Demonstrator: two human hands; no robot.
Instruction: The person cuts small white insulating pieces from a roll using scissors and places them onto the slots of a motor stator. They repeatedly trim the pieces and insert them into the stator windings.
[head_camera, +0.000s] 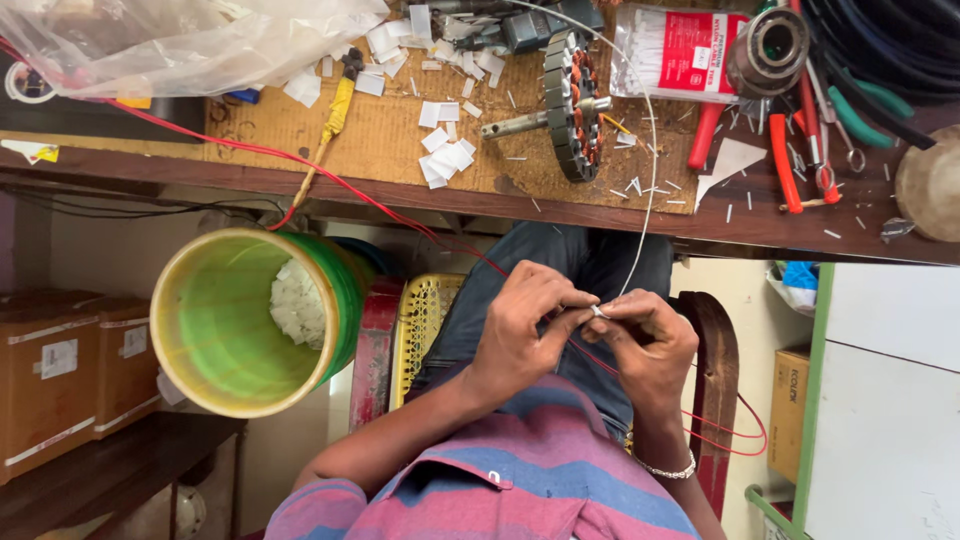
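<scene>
My left hand (520, 330) and my right hand (648, 340) meet fingertip to fingertip over my lap, below the workbench edge. They pinch a small joint where a thin white wire (645, 160) and a red wire (330, 180) come together. The white wire rises from my right fingertips up over the bench, past a motor stator (572, 105) with copper windings on a shaft. The red wire runs from the bench's left side down under my left hand and loops out past my right wrist. A bead bracelet sits on that wrist.
A green and yellow bucket (250, 320) holding white paper scraps stands at the left, beside a yellow basket (425, 320). On the wooden bench (380, 140) lie red-handled pliers (800, 140), a yellow-handled screwdriver (335, 110), a cable-tie packet (675, 50), a plastic bag (180, 40) and paper bits. Cardboard boxes (60, 370) stand far left.
</scene>
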